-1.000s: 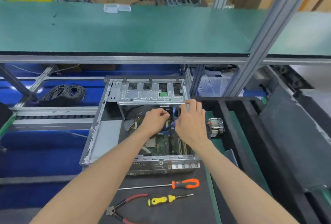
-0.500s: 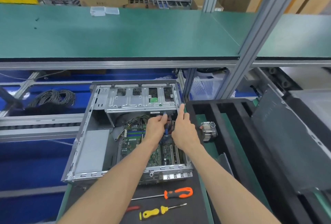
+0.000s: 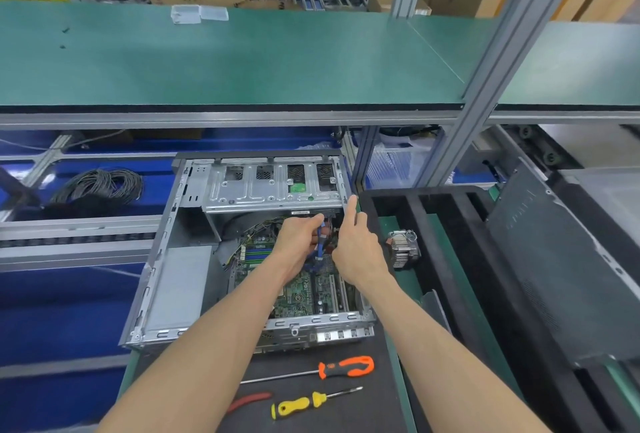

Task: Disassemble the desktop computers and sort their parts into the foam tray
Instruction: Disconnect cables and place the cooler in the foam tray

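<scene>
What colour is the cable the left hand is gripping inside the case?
Blue; the cable shows best in the head view, beside the left hand.

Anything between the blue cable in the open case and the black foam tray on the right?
The case's right side wall stands between them; the right hand sits at that wall, index finger up along it. The left hand grips the blue cable under the metal drive cage. Lifted clear, the route to the black foam tray looks open.

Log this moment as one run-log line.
stage: unplugging cable | left hand: pinches blue flat cable in open grey metal computer case | right hand: index finger extended, hold unclear | black foam tray: finned heatsink
</scene>
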Demonstrator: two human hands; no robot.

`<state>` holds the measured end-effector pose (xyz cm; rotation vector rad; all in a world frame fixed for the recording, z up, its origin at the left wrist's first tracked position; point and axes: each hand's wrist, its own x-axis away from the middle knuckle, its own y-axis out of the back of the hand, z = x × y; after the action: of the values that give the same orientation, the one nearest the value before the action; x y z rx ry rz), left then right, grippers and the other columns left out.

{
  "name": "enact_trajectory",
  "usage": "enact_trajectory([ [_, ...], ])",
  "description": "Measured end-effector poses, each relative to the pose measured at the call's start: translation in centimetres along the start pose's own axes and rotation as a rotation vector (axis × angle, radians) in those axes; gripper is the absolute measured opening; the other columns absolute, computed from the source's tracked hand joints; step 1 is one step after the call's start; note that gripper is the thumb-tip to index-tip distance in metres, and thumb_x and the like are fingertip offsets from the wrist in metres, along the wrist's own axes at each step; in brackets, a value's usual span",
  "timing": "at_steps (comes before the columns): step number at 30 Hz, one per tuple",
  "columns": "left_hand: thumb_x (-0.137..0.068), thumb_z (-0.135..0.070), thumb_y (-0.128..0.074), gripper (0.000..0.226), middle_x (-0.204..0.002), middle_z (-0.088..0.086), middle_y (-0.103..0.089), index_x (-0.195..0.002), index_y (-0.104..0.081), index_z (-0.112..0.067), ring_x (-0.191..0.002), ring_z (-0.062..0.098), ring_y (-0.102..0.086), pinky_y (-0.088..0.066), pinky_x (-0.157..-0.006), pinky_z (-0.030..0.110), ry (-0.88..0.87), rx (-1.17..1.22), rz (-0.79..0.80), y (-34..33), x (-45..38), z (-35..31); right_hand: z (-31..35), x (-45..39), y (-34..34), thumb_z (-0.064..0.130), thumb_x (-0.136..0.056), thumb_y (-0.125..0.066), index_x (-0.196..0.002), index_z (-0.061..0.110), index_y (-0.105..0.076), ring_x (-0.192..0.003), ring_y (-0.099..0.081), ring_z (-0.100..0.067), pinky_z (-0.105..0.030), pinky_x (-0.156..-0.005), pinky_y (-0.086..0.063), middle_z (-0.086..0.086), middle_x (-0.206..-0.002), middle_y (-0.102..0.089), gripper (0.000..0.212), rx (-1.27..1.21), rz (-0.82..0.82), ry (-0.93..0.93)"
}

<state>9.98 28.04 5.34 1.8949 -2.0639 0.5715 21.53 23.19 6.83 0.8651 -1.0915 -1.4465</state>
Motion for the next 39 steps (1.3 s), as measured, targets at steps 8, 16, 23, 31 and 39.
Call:
enact_trajectory([
  [8,-0.081,-0.038,-0.064,0.029,-0.058,0.004,-0.055,-0.064,-0.058,-0.015,-0.055,0.018,-0.045,-0.040,-0.060,0.033,-0.099,-0.199,-0.231,-1.2,0.3,-0.1,0.0,0.0,0.0,0.006,-0.089,-0.061,-0.156,0.008,0.017,-0.096,-0.061,-0.037,-0.035,-0.062,-0.038,-0.021,-0.142,-0.037,0.103,0.038,-0.001,0.017],
  [16,-0.076,-0.032,-0.064,0.036,-0.060,0.011,-0.064,-0.070,-0.070,0.004,-0.058,0.019,-0.053,-0.046,-0.063,0.035,-0.102,-0.040,-0.278,-2.1,1.4,0.9,-0.1,-0.3,-0.3,0.008,-0.087,-0.065,-0.157,0.011,0.017,-0.094,-0.060,-0.037,-0.036,-0.062,-0.037,-0.021,-0.138,-0.038,0.108,0.037,-0.010,0.029],
  [23,-0.089,-0.039,-0.064,0.032,-0.064,0.006,-0.068,-0.082,-0.070,-0.008,-0.041,0.011,-0.045,-0.032,-0.040,0.021,0.002,0.070,-0.158,-1.9,1.5,-0.2,0.0,0.0,0.0,0.008,-0.088,-0.062,-0.158,0.014,0.015,-0.101,-0.058,-0.038,-0.037,-0.064,-0.038,-0.020,-0.140,-0.037,0.104,0.016,-0.002,0.018],
  [31,-0.091,-0.027,-0.070,0.021,-0.050,-0.001,-0.063,-0.081,-0.065,-0.009,-0.032,0.008,-0.031,-0.021,-0.034,0.017,0.072,-0.023,-0.160,-2.1,-0.1,-1.6,-0.1,0.0,-0.2,0.011,-0.086,-0.064,-0.158,0.014,0.014,-0.097,-0.058,-0.037,-0.037,-0.062,-0.037,-0.019,-0.136,-0.038,0.106,0.013,-0.010,0.029],
  [39,-0.084,-0.014,-0.071,0.011,-0.044,-0.001,-0.051,-0.078,-0.069,-0.005,-0.031,0.008,-0.029,-0.018,-0.034,0.016,0.073,0.114,-0.183,-2.9,0.0,-0.6,-0.2,-0.3,-0.4,0.015,-0.085,-0.069,-0.157,0.016,0.013,-0.101,-0.056,-0.036,-0.037,-0.065,-0.038,-0.018,-0.135,-0.038,0.109,0.018,0.001,0.039],
])
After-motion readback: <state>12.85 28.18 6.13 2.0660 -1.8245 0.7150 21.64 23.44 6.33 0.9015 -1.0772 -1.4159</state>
